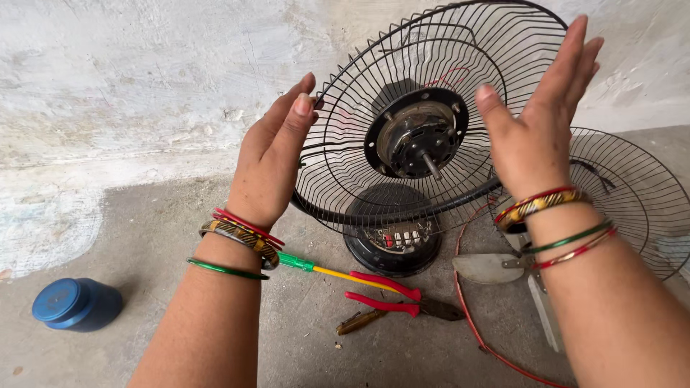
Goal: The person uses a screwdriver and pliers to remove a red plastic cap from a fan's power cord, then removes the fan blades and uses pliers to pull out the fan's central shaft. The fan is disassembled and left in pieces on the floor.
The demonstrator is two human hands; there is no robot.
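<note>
Both forearms rose from near edge. Left hand (269, 162) & right hand (535, 126) stood upright, open, fingers together, palms facing inward, well apart.

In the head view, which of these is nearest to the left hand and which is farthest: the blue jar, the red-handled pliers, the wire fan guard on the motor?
Measured from the left hand:
1. Wire fan guard on the motor, right beside the fingertips, to the hand's right.
2. Red-handled pliers, on the floor below, to the right.
3. Blue jar, on the floor at far lower left.
</note>
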